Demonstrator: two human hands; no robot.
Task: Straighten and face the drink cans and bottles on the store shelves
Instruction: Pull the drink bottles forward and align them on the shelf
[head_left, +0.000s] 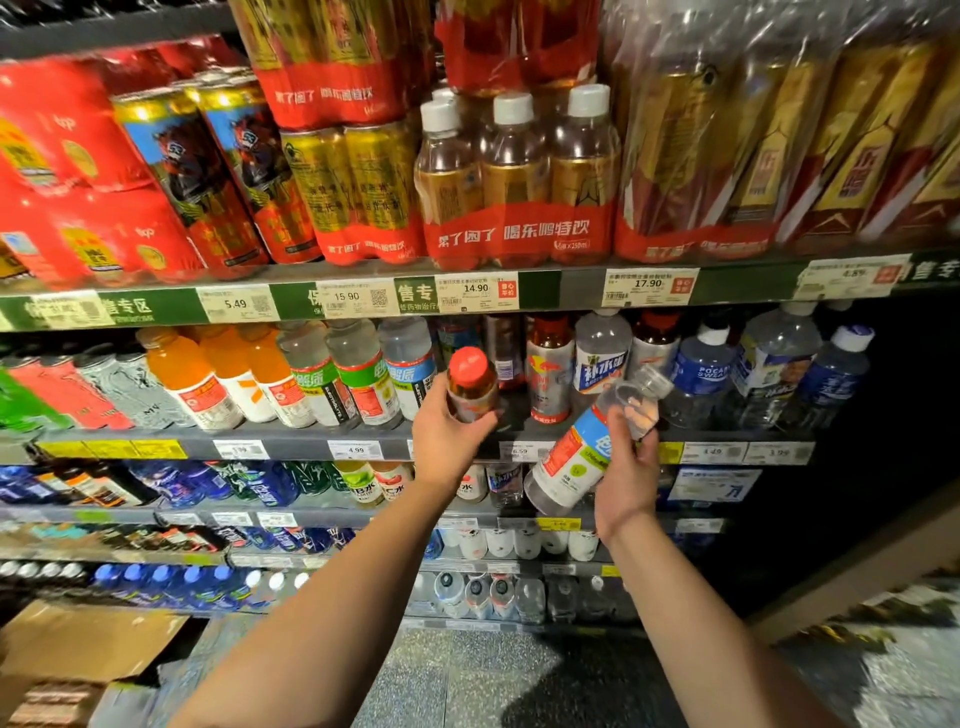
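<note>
At frame centre, the red-capped bottle (471, 385) was gripped upright by the left hand (448, 435); the clear bottle (587, 448), tilted, probably full and slippery, was clasped mid-body by right-hand fingers (618, 431).

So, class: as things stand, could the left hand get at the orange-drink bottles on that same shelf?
Probably not yet. The left hand already grips a red-capped bottle, so its fingers are occupied. The orange-drink bottles stand at the open shelf front to its left, with nothing blocking the way.

L hand (451, 441) grips red-cap bottle (471, 383); R hand (626, 470) holds tilted clear bottle (587, 447).
</note>
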